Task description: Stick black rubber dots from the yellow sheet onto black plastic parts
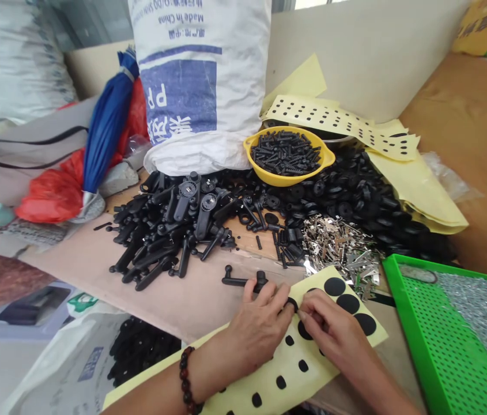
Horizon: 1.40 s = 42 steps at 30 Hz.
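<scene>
A yellow backing sheet [269, 369] with black round stickers [347, 304] and smaller black dots lies slantwise under both hands. My left hand [256, 328], with a beaded bracelet at the wrist, rests over the sheet, fingers curled and their tips at a small black disc [293, 304] that looks like a sticker. Thumb and forefinger of my right hand [333, 328] are pinched together at the disc's other side. Just beyond my left fingers lies a black crank handle [238, 281], its knob end partly covered. Exactly how each fingertip grips the disc is hidden.
Black crank handles [161, 230] are heaped behind. A yellow basket [289, 180] holds black ribbed screws. Silvery metal clips [342, 248] lie near black round parts [355, 190]. At right is a green tray [433, 340] of small metal pieces; a white sack [243, 69] stands behind.
</scene>
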Motion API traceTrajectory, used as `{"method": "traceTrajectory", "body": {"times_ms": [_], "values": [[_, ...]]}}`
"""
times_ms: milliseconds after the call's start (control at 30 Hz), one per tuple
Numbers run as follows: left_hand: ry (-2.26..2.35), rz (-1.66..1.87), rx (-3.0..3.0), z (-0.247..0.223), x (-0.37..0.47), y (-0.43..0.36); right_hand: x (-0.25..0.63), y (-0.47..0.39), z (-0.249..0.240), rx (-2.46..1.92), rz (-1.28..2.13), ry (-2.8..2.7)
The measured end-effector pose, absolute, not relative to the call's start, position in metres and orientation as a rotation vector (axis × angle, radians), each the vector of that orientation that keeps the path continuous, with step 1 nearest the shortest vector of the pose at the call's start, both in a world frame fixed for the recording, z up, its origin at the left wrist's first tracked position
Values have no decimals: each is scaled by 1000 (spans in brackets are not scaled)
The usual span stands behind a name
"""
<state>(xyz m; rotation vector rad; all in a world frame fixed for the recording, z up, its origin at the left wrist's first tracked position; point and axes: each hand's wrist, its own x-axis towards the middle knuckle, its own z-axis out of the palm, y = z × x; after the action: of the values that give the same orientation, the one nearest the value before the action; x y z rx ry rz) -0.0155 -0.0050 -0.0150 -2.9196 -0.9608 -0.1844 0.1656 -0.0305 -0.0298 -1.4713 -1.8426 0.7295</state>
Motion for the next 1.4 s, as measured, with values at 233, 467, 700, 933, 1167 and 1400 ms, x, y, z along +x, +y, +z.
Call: {"method": "traceTrajectory", "body": {"times_ms": [233, 467, 700, 933, 1167, 1400], "values": [[-959, 12, -2932, -3, -12, -6, 166, -31, -37, -1325, 559, -1953], [-975, 44, -3036, 2, -8, -3, 169, -30, -38, -1310, 621, -1976], [-1004, -303, -3113, -1, -26, 7, 171, -29, -29, -1395, 650, -2018], [-1391, -153, -2904, -11, -55, 27, 174, -31, -19, -1460, 925, -1940], [-1644, -266, -3017, 5, -47, 38, 177, -43, -29, -1476, 1195, -1709], [-2747, -1306, -3415, 9, -31, 26, 188, -46, -11, -1391, 1310, -1189]]}}
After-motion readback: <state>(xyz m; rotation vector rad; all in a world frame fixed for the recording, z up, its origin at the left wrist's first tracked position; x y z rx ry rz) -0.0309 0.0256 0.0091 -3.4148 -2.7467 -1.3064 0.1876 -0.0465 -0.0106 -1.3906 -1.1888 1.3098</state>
